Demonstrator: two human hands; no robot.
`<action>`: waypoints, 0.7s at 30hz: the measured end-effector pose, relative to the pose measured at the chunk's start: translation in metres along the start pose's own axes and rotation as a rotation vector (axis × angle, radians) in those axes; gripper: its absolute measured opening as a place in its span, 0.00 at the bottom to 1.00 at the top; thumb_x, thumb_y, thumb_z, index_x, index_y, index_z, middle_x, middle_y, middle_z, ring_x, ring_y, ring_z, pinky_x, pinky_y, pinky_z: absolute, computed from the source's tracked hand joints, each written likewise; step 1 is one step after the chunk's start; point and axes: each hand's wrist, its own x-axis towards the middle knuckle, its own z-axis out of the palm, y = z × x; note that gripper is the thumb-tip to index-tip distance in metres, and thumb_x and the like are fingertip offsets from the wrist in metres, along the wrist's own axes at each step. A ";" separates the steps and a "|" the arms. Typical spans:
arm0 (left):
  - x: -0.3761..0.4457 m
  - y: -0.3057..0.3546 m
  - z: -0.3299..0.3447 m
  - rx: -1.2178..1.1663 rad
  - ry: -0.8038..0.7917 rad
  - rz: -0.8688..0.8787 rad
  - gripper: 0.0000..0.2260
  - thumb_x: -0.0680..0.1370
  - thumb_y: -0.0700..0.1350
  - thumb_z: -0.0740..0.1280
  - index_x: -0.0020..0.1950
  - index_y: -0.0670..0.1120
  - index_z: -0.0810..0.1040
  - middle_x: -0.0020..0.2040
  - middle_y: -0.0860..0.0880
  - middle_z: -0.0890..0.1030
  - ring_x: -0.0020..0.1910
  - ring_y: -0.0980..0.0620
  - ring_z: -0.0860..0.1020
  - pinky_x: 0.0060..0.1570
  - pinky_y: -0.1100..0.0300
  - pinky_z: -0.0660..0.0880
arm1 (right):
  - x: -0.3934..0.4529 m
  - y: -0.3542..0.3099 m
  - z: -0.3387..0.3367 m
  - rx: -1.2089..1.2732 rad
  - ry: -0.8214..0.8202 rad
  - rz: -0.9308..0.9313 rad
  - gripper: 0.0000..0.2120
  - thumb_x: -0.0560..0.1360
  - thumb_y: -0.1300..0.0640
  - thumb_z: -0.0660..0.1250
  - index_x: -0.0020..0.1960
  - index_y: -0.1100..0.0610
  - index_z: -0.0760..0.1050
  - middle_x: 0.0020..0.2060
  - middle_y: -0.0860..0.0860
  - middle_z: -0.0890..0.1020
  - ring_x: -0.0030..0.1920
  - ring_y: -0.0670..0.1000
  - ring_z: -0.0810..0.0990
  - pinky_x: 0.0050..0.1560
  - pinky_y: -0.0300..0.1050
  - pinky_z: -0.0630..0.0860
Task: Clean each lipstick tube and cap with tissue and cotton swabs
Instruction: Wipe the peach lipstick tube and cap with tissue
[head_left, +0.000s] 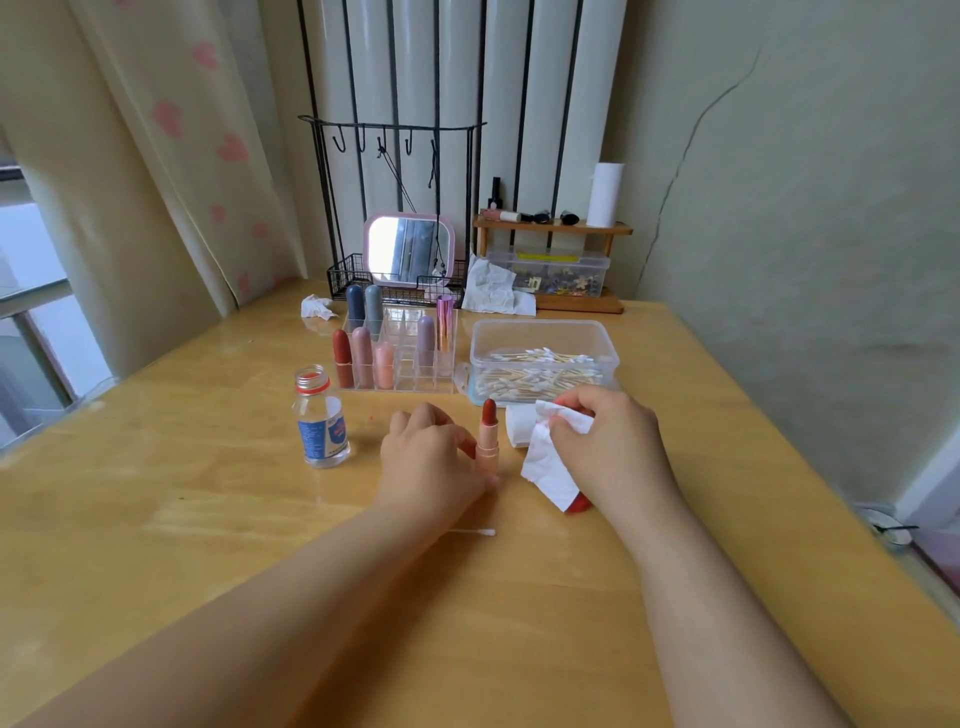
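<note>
So the open lipstick tube is standing upright on the table, roughly mid-table, peachy-pink body with the red bullet twisted up and showing. The left hand has its fingers curled round the lower part of the tube, holding it at the base. The right hand is just beside it, pinching a crumpled white tissue, and there's a bit of red cap poking out under the tissue near the wrist. Can't really tell how the cap is held, the tissue covers most of it.

1 loose cotton swab lies on the table just in front of the left wrist. To the left of that hand stands 1 small clear bottle, uncapped, with a blue label and a red ring at the neck.

Behind the hands is a clear acrylic organizer holding 7 lipsticks that I can count: 1 red, 2 pink, 2 blue-grey, 1 lilac and 1 shiny purple one. To its right is 1 clear plastic box of cotton swabs, lid off.

Toward the far edge there are 2 more crumpled tissues, a pink-framed mirror in a black wire rack, and a small wooden shelf with 1 paper roll on it.
</note>
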 end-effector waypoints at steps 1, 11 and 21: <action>0.000 0.000 0.000 0.001 -0.003 -0.001 0.19 0.68 0.56 0.74 0.56 0.51 0.80 0.56 0.52 0.71 0.57 0.49 0.66 0.52 0.63 0.60 | 0.000 0.000 0.000 0.001 -0.002 -0.002 0.07 0.74 0.62 0.64 0.46 0.54 0.80 0.38 0.45 0.79 0.39 0.46 0.74 0.32 0.30 0.66; -0.001 -0.007 -0.002 -0.066 -0.033 0.015 0.25 0.68 0.57 0.74 0.63 0.53 0.76 0.59 0.53 0.71 0.58 0.51 0.65 0.53 0.60 0.61 | -0.001 -0.003 0.002 -0.018 -0.011 -0.013 0.07 0.74 0.62 0.64 0.46 0.54 0.80 0.40 0.47 0.80 0.41 0.48 0.75 0.34 0.35 0.68; 0.004 -0.037 -0.010 0.008 0.020 -0.004 0.15 0.78 0.50 0.63 0.64 0.51 0.74 0.63 0.52 0.74 0.61 0.49 0.67 0.59 0.57 0.65 | 0.000 -0.003 -0.001 -0.042 -0.009 0.015 0.07 0.74 0.62 0.64 0.46 0.54 0.80 0.41 0.47 0.81 0.41 0.47 0.75 0.32 0.31 0.67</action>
